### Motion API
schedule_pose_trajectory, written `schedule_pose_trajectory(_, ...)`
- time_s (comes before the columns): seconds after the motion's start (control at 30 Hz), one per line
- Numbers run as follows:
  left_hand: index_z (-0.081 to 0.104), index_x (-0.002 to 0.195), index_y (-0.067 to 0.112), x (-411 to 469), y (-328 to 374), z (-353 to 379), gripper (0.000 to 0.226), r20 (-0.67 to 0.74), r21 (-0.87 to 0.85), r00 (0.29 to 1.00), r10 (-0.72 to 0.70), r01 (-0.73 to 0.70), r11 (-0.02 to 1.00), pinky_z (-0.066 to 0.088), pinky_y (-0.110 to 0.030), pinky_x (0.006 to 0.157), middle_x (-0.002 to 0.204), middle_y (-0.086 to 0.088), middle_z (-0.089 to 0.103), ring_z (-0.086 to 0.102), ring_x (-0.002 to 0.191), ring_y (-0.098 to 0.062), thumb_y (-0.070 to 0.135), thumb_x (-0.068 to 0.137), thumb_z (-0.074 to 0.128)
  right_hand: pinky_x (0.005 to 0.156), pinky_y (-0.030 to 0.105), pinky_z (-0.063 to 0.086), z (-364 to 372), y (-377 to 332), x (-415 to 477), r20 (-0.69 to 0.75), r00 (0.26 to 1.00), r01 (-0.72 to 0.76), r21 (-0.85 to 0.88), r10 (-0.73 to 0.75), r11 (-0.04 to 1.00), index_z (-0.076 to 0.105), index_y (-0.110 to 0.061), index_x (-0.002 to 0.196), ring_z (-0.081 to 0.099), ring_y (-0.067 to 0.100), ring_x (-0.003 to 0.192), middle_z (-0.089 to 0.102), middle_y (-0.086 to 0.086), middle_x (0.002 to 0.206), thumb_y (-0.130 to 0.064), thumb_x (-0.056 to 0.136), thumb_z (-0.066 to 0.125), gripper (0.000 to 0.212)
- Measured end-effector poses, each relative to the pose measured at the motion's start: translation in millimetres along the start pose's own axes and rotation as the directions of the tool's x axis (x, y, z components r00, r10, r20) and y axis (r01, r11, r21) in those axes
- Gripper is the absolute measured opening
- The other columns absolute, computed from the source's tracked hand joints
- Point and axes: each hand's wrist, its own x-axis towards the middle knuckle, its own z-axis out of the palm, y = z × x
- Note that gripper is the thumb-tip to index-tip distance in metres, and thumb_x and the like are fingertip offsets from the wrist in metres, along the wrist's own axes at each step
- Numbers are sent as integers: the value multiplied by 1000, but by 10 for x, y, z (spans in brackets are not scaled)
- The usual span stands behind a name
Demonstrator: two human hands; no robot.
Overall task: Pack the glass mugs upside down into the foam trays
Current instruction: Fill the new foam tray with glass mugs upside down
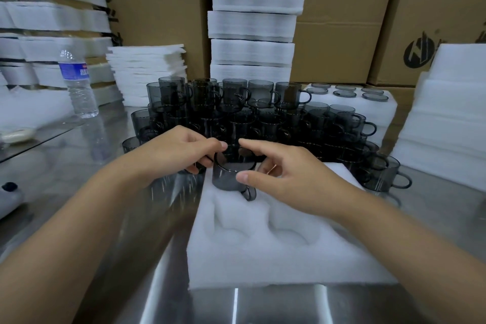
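Smoky, glossy glass mugs (pixel 234 177), a soft matt white foam tray (pixel 276 244), a shiny brushed-metal desk (pixel 163 231), matt brown cardboard boxes (pixel 339 42) behind.

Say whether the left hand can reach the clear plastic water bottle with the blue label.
Probably yes: the clear plastic water bottle stands upright left of the dark glass mugs, only open steel table between it and the left hand, whose fingers curl at one mug.
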Motion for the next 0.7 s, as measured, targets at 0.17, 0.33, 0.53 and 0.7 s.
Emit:
schedule_pose_trajectory(0.17, 75, 84, 40, -26, 13, 17, 19, 44, 8, 997, 67, -67, 998, 48, -11, 62, 82, 20, 71, 63, 74, 7, 40, 90, 57, 60, 6, 40, 5, 15, 9, 44, 999, -11, -41, 13, 999, 46, -44, 136, 51, -6, 61, 59, -12, 73, -51, 82, 63, 57)
schedule_pose_trajectory(0.33, 73, 91, 40, -62, 16, 12, 16, 119, 22, 986, 113, -117, 993, 48, -8, 62, 91, 24, 70, 63, 83, 8, 34, 91, 58, 61, 7, 40, 19, 22, 15, 52, 999, 1, -81, 3, 997, 48, -43, 134, 51, -8, 61, 56, -14, 66, -54, 79, 64, 58)
schedule_pose_trajectory(0.53, 70, 90, 48, -43, -37, 19, 15, 145, 98, 983, 115, -130, 987, 50, -17, 76, 92, 20, 70, 65, 86, -1, 34, 88, 64, 63, 4, 37, 28, 12, 11, 101, 995, -9, -150, 24, 989, 51, -39, 134, 51, -11, 66, 58, -15, 79, -55, 79, 65, 59)
schedule_pose_trajectory(0.7, 72, 86, 43, -37, -46, 44, 14, 126, 138, 981, 147, -164, 977, 40, -10, 57, 69, 14, 64, 52, 60, 4, 30, 86, 67, 74, 7, 36, 46, 10, 29, 145, 989, 47, -141, -26, 989, 65, -35, 117, 49, -8, 80, 53, -22, 113, -44, 85, 65, 34)
